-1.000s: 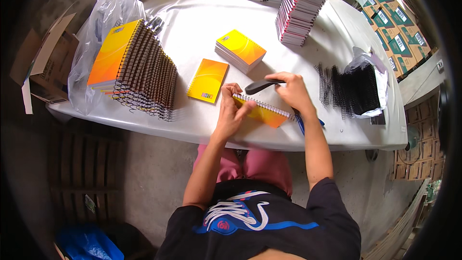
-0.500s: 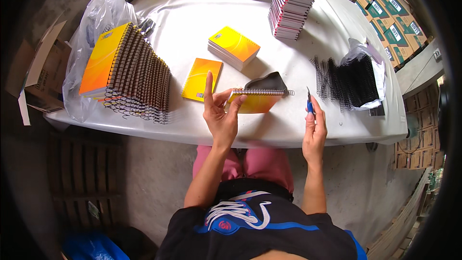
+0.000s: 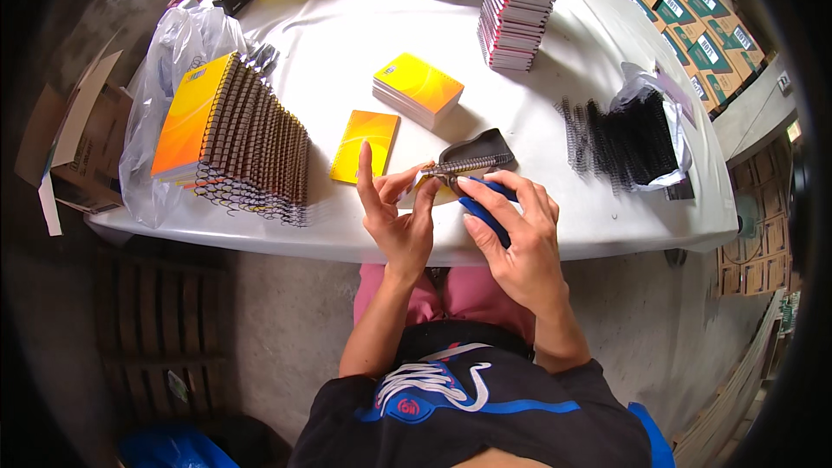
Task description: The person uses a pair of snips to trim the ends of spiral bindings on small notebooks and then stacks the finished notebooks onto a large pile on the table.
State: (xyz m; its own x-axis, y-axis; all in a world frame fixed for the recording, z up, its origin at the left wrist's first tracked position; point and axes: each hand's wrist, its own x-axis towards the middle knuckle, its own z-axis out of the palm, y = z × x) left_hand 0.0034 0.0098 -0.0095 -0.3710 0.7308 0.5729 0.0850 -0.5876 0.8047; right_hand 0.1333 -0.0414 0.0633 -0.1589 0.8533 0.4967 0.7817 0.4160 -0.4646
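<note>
My left hand (image 3: 400,224) pinches a yellow-orange spiral notebook (image 3: 475,163) near its left end, index finger raised away from it. The notebook's coil faces up, above the table's front part. In my right hand (image 3: 527,251) is a pair of blue-handled pliers (image 3: 486,220), gripped with the handles spread. Their jaws sit by the coil, near my left fingertips; whether they touch the wire I cannot tell. Just behind the notebook lies a black tray (image 3: 503,149). A single yellow notebook (image 3: 362,137) lies flat to the left, near a stack of yellow pads (image 3: 419,87).
Coil-bound orange notebooks (image 3: 230,130) are piled at the left beside a clear plastic bag (image 3: 147,165). Loose black coils (image 3: 624,143) lie at the right. A tall notebook stack (image 3: 520,13) stands at the back. Open cardboard box (image 3: 82,165) at far left; cartons (image 3: 706,43) far right.
My right hand has moved left with the pliers, from beside the notebook to its coil, and now holds them by spread handles. My left hand keeps hold of the notebook.
</note>
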